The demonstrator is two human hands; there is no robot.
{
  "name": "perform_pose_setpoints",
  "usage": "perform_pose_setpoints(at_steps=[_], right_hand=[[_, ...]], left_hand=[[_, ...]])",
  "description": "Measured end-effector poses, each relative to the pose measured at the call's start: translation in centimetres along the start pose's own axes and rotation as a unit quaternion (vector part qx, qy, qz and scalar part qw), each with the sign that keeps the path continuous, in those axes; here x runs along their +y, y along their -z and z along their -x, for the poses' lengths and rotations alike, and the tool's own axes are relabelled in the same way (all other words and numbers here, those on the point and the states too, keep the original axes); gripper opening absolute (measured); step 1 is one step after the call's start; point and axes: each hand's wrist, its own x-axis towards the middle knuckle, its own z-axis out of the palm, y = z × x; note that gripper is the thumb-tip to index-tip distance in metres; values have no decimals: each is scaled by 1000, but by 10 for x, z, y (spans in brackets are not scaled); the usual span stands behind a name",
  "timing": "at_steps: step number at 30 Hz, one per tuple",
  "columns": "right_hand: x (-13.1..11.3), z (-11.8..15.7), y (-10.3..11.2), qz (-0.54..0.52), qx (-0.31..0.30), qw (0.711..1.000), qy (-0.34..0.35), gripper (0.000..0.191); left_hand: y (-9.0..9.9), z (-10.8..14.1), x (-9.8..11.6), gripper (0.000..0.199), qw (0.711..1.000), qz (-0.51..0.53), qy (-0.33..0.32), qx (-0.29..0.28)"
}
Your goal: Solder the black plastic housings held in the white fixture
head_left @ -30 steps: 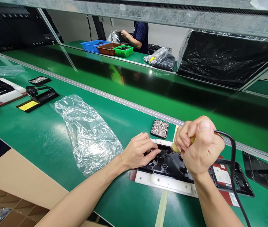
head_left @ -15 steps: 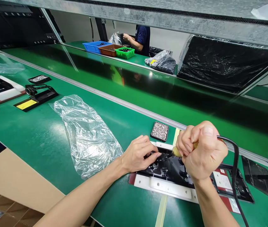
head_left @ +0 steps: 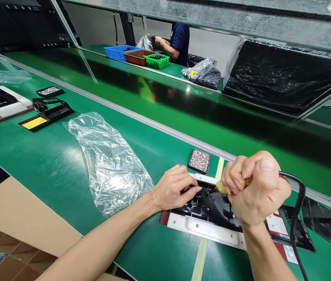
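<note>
Screw tray (head_left: pixel 199 160) behind hands, plastic bag (head_left: pixel 109 164) left — bins (head_left: pixel 137 56) far.

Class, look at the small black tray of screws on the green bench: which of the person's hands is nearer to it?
Left. The left hand lies just below-left of the screw tray; the right hand, gripping a corded tool, sits farther right.

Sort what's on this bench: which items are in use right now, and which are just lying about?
In use:
right hand fisted round a corded tool
left hand pressing on the black part
white fixture under it
screw tray beside it

Lying about:
plastic bag
tool stand
far screw tray
bins
wrapped panel
</note>
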Motion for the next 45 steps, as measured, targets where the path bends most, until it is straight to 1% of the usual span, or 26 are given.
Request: perform_pose_setpoints(at_steps=[5,12,20,26,33,38,45], right_hand=[[-2,0,0,-4,0,1000,-3,40],[0,0,2,-5,-10,1000,-4,39],[0,2,1,-2,-9,1000,3,40],[0,3,3,6,-20,1000,-4,42],[0,1,4,-9,-16,1000,-6,39],[-1,2,5,-11,-24,1000,-1,37],[0,2,4,-8,-20,1000,0,40]], left_hand=[[-2,0,-1,15,1000,0,5,-5],[-4,1,1,14,1000,3,-5,6],[-4,2,0,17,1000,-1,5,2],[-5,2,0,17,1000,-3,6,0],[-6,1,0,16,1000,-4,5,2],[-6,0,0,17,1000,-2,6,3],[-5,1,1,16,1000,1,6,7]])
